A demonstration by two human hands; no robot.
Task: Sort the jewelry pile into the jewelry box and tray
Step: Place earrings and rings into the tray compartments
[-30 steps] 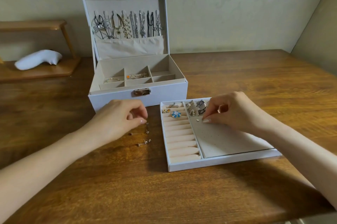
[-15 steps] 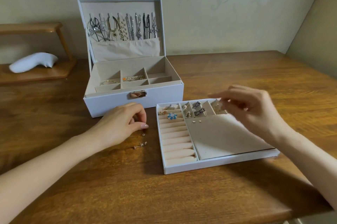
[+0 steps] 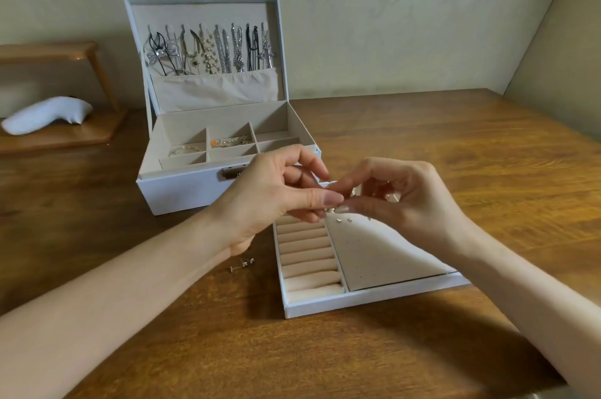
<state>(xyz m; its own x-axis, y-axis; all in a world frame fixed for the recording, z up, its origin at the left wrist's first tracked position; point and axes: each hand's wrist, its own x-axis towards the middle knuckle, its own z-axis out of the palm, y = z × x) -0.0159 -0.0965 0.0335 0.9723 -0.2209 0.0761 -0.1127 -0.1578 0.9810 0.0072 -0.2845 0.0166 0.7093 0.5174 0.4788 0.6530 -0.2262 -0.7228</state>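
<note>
Jewelry box (image 3: 182, 190) sits open at the back of the wooden surface (image 3: 455, 154), lid up. There's a row of necklaces (image 3: 211, 50) hanging inside the lid and a couple of chains (image 3: 229, 141) lying in the back compartments of the base. The tray (image 3: 357, 302) is out on the surface in front of the box, a bit to the right. The hands cover the spot where the two would meet, so I can't tell if they touch.

Both hands are up over the far end of the tray. The left hand (image 3: 270, 197) has thumb and forefinger pinched on a tiny silvery earring (image 3: 331, 210). The right hand (image 3: 419, 200) has its fingers curled in, nipping the same piece from the other side. It's way too small to make out more.

Two little studs (image 3: 344, 220) sit on the tray's flat pad, right beside the ring rolls (image 3: 305, 255). A couple more loose earrings (image 3: 243, 264) lie on the surface just left of the tray, by the left wrist.
</note>
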